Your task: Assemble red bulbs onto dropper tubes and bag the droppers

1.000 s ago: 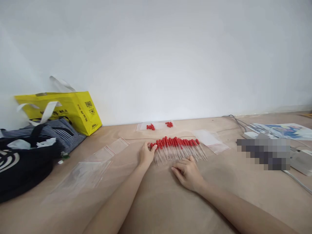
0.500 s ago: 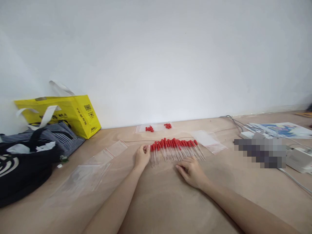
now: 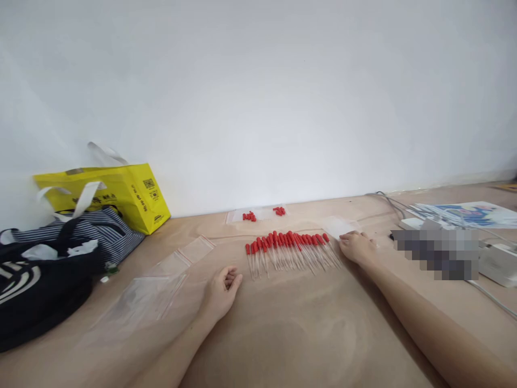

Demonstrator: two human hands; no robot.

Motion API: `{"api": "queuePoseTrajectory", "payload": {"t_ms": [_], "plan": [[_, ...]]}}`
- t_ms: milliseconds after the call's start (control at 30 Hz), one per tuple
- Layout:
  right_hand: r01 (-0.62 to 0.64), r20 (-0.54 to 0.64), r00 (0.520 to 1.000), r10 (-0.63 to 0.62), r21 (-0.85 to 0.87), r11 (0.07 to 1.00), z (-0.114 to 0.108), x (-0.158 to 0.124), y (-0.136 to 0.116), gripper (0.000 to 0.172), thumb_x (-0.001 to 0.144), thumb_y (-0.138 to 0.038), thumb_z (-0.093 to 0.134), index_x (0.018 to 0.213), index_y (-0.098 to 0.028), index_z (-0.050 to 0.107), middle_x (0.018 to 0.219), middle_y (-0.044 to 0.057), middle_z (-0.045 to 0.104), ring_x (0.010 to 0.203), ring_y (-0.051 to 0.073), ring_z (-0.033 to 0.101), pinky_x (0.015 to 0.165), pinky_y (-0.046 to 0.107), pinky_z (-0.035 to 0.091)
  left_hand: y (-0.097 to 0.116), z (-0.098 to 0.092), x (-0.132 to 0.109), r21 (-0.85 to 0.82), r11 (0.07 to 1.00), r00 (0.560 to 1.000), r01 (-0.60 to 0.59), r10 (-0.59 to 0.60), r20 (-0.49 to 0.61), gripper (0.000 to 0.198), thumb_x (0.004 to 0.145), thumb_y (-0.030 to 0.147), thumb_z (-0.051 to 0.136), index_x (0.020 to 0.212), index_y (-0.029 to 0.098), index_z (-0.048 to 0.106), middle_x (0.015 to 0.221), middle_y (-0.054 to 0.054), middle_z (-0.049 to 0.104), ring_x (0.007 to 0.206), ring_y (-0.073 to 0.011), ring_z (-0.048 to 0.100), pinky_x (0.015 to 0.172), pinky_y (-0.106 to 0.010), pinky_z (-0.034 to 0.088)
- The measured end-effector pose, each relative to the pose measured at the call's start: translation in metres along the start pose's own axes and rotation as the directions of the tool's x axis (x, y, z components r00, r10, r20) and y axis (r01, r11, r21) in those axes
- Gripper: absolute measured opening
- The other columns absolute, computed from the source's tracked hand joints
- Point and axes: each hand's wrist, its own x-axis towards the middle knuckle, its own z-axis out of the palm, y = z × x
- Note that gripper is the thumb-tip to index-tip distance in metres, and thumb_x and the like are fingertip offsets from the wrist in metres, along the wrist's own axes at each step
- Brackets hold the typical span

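Note:
Several droppers with red rubber bulbs and thin clear stems lie in a fanned row, bulbs toward the wall. My left hand rests on the table just left of the row, loosely curled, thumb apart from the fingers and nothing in it. Right of the row, my right hand lies palm down over the near part of a clear zip bag, its fingers bent onto the plastic. The fingertips there are partly hidden.
Behind the row lies another zip bag with red bulbs. Several flat zip bags overlap on the left, beside a black bag and a yellow bag. Cables, white adapters and printed sheets lie right.
My left hand has let go of the leftmost droppers and drawn back toward me. My right hand has moved right from the dropper stems onto the zip bag.

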Motion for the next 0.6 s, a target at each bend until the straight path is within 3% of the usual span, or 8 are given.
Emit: {"api": "queuePoseTrajectory", "payload": {"t_ms": [133,333,600], "plan": [[-0.008,0.013,1.0,0.008,0.006,1.0,0.0029,0.0021,0.0017,0.029,0.079,-0.03,0.039,0.085,-0.025,0.067,0.104,0.006,0.059,0.096,0.026,0.047,0.078,0.041,0.031,0.0009,0.0011,0.0017,-0.009,1.0,1.0,0.0,0.0,0.008,0.02,0.064,0.031,0.056,0.077,0.016,0.059,0.069,-0.004,0.063,0.058,-0.0159,0.06,0.057,-0.028,0.05],[-0.027,0.03,0.999,0.027,-0.004,1.0,0.0055,0.0053,0.0022,0.036,0.077,-0.041,0.044,0.1,-0.02,0.062,0.102,0.012,0.06,0.098,0.03,0.047,0.078,0.044,0.033,0.0002,0.0022,0.0023,-0.02,1.0,1.0,0.003,-0.002,0.006,0.019,0.062,0.031,0.057,0.075,0.017,0.059,0.07,-0.003,0.063,0.059,-0.0159,0.059,0.057,-0.028,0.049],[-0.057,0.011,0.998,0.056,0.078,0.995,0.0087,0.007,0.0056,0.034,0.079,-0.04,0.042,0.075,-0.019,0.069,0.077,0.01,0.066,0.072,0.022,0.058,0.058,0.028,0.037,0.0028,0.0012,0.0019,-0.028,1.0,1.0,-0.006,0.007,0.005,0.017,0.062,0.03,0.058,0.073,0.018,0.06,0.066,-0.002,0.063,0.056,-0.0152,0.058,0.056,-0.028,0.049]]}}
